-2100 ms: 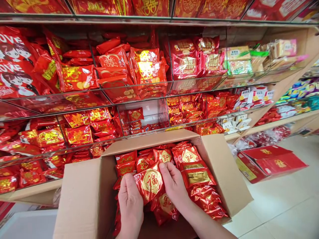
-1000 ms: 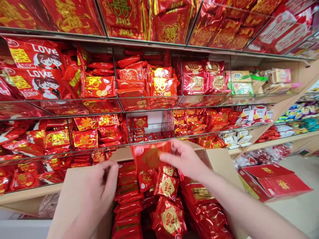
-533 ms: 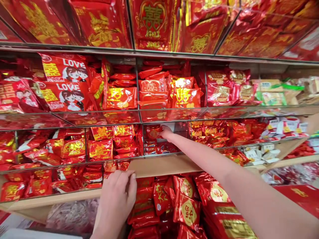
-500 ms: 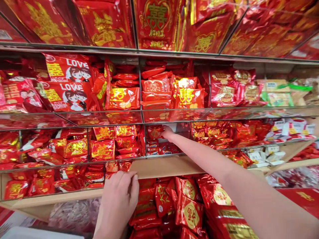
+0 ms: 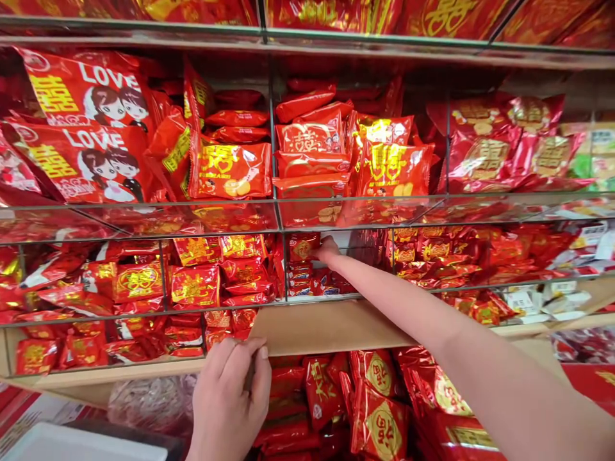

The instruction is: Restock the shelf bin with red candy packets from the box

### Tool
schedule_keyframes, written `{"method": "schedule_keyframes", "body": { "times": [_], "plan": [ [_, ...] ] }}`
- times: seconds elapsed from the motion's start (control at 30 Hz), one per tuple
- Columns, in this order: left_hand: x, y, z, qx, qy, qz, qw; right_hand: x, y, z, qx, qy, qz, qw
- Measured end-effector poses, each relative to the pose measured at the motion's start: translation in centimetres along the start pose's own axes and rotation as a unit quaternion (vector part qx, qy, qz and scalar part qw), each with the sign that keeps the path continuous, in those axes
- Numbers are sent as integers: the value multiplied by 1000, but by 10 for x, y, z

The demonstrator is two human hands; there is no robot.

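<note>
My right hand (image 5: 327, 251) reaches into a glass shelf compartment (image 5: 312, 282), its fingers against an upright red foil packet (image 5: 302, 246) with a gold emblem. Small packets lie low in that compartment, and part of my fingers is hidden. My left hand (image 5: 228, 403) pinches the edge of a cardboard box flap (image 5: 331, 326) below the shelf. Under the flap, the open box holds many red foil packets (image 5: 379, 419) with gold round emblems.
Glass-fronted shelves packed with red and gold packets (image 5: 230, 169) fill the wall above. A wooden shelf ledge (image 5: 106, 374) runs behind the box. A clear plastic bag (image 5: 151, 403) and a white lid (image 5: 81, 445) lie at lower left. A red box (image 5: 593, 378) sits at right.
My right hand has moved from the box up into the shelf compartment with the red packet. My left hand has moved from the packets to the flap. The view has shifted.
</note>
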State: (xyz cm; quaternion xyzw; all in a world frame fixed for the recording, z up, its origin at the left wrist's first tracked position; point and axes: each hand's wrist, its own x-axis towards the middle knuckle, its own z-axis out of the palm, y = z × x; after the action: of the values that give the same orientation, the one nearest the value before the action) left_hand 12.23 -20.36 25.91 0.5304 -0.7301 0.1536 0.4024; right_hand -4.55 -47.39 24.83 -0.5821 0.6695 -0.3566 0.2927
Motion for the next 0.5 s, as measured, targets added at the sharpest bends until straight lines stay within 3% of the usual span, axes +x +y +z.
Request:
{"method": "schedule_keyframes", "body": {
  "times": [0.3, 0.4, 0.5],
  "plan": [
    [2, -1, -3, 32, -6, 7, 999, -33, -15, -30, -13, -28, -25, 999],
    [3, -5, -2, 42, 1, 25, 999, -64, -25, -56, -18, -38, -97, 994],
    [3, -5, -5, 21, 20, 37, 999, -116, -28, -94, -17, -63, -199, 978]
  ]
}}
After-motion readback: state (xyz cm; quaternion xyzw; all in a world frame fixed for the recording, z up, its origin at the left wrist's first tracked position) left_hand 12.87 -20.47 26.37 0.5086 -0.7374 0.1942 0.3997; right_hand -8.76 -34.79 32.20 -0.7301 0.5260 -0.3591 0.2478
